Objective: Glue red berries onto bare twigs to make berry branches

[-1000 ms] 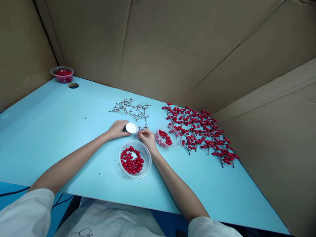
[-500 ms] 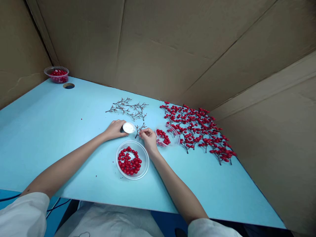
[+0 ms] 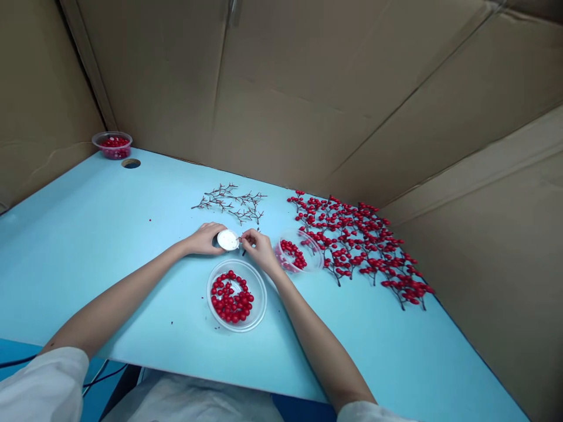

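Observation:
My left hand (image 3: 206, 239) is wrapped around a small dark-sided cup (image 3: 228, 240) with a white top or filling, tilted towards me. At the cup's right edge, the fingertips of my right hand (image 3: 258, 248) are pinched together; whatever small thing they hold is too tiny to name. Partly hidden beneath that hand lies a bare brown twig, with only its ends showing. Just in front of both hands stands a clear plastic bowl (image 3: 261, 310) of loose red berries. A second clear container (image 3: 314, 262) with red berries sits right beside my right wrist.
Several bare twigs (image 3: 233, 202) lie behind the hands. To the right spreads a large group of twigs bearing red berries (image 3: 356, 237). A tub of berries (image 3: 115, 152) stands in the far left corner by a round hole (image 3: 131, 163). Cardboard walls (image 3: 281, 105) enclose the table.
My right hand has moved left, from over the bare twig to the edge of the white cup. My left hand still holds the cup, now tilted more. The whole view has shifted slightly.

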Available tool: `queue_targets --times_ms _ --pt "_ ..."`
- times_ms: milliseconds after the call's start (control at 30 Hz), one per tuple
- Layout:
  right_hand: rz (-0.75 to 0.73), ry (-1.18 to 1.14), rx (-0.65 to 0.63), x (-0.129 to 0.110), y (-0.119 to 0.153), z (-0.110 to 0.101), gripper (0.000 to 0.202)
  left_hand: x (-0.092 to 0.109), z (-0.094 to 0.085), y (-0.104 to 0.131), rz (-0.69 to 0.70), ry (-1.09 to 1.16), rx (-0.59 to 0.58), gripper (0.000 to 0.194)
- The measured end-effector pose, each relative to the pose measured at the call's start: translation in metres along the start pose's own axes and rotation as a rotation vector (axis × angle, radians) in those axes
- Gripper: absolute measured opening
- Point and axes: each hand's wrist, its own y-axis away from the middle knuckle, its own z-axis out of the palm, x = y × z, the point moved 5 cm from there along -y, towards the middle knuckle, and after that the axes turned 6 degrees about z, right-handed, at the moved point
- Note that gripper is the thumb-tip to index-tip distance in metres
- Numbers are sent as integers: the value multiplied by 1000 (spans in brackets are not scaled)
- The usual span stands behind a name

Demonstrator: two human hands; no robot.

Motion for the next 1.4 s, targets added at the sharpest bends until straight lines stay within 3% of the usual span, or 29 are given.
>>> queue_targets --times_ms 533,900,1133,1233,1400 --pt "-82 220 -76 7 -1 2 9 -4 2 0 -12 2 20 39" --pt "-106 316 20 -2 4 -9 15 -3 0 1 -31 -16 35 39" --pt "-90 399 73 -2 30 -18 25 -2 0 15 -231 -88 183 33" --pt "-79 467 41 6 36 -12 21 4 5 22 -312 -111 246 32" --pt "-71 598 5 12 36 1 22 9 4 26 -331 -72 280 29"
